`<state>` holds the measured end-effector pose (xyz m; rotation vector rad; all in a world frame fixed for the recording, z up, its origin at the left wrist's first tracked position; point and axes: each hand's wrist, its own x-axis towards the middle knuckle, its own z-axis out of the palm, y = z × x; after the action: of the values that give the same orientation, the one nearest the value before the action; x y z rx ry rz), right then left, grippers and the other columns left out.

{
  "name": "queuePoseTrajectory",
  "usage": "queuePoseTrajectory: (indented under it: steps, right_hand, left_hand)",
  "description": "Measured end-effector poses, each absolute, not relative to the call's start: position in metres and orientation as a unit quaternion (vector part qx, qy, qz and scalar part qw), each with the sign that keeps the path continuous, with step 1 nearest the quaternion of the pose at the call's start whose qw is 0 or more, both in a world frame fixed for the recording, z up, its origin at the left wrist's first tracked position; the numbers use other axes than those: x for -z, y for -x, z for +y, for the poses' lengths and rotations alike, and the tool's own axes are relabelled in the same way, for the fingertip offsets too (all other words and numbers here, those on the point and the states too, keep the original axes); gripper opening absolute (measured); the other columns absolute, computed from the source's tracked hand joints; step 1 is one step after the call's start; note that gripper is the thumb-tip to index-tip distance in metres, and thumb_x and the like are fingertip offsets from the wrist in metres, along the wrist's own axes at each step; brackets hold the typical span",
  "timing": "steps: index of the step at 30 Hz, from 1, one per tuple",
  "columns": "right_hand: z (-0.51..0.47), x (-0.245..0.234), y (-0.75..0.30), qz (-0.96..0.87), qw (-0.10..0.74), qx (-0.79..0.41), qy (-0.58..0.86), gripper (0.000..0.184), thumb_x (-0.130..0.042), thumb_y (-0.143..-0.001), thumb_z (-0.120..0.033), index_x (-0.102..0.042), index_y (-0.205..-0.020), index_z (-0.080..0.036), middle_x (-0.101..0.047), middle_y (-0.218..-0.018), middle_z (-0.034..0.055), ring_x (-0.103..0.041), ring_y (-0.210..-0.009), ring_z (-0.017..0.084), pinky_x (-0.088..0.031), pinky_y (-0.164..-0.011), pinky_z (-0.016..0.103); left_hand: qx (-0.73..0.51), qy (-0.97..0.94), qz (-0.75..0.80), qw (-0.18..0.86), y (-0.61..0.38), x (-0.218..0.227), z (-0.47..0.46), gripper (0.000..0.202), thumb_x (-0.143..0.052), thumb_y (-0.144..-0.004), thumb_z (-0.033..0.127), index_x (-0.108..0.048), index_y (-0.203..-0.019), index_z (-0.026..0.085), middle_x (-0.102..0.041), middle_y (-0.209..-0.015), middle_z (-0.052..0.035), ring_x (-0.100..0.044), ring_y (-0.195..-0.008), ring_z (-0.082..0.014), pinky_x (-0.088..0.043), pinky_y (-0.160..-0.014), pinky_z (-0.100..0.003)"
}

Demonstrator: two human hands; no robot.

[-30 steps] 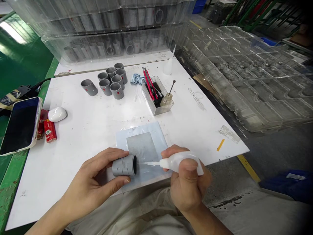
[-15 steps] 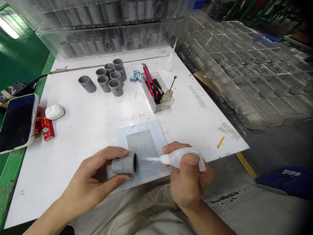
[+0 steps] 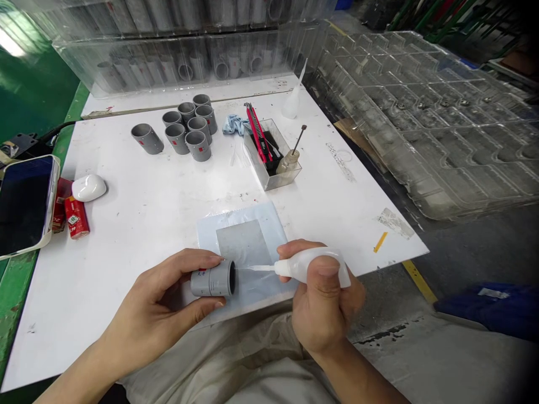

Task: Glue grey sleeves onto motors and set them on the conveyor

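Note:
A short grey plastic tube (image 3: 213, 280) lies sideways in my left hand (image 3: 162, 308), gripped between thumb and fingers, its open end facing right. My right hand (image 3: 326, 306) is wrapped round a white squeeze bottle (image 3: 309, 264) with a long thin nozzle. The nozzle points left at the tube's open end; whether its fine tip reaches inside is too hard to make out. Beneath both hands lies a pale blue sheet (image 3: 269, 221) with a grey square pad (image 3: 244, 241) on it.
Several grey tubes (image 3: 197, 146) stand farther back. A clear box (image 3: 269, 182) holds a red cutter (image 3: 257, 134) and a small bottle (image 3: 288, 163). Another squeeze bottle (image 3: 291, 104) stands behind. A phone (image 3: 25, 205) is at left. Clear trays (image 3: 446, 129) are stacked right of the white table (image 3: 126, 207).
The whole view has shifted slightly. My left hand still grips the tube, and the squeeze bottle in my right hand has come marginally closer to it.

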<state>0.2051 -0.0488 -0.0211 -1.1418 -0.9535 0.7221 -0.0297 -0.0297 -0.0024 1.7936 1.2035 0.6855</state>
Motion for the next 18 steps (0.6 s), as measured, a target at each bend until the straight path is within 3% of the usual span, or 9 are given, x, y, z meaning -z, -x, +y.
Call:
queuePoseTrajectory:
  steps: [18]
  right_hand:
    - [-0.05, 0.0222, -0.2082, -0.446, 0.673, -0.325, 0.493, 0.04, -0.058, -0.109, -0.046, -0.081, -0.088, -0.021, -0.076, -0.079, 0.0047, -0.062, -0.056, 0.018, -0.048, -0.049, 0.033]
  left_hand:
    - [-0.292, -0.716, 0.477, 0.417, 0.0295, 0.0042, -0.0298, 0.047, -0.085, -0.091, 0.024, -0.07, -0.132, 0.043, -0.078, -0.128, 0.0026, -0.075, -0.118, -0.0207, -0.063, -0.097, -0.027]
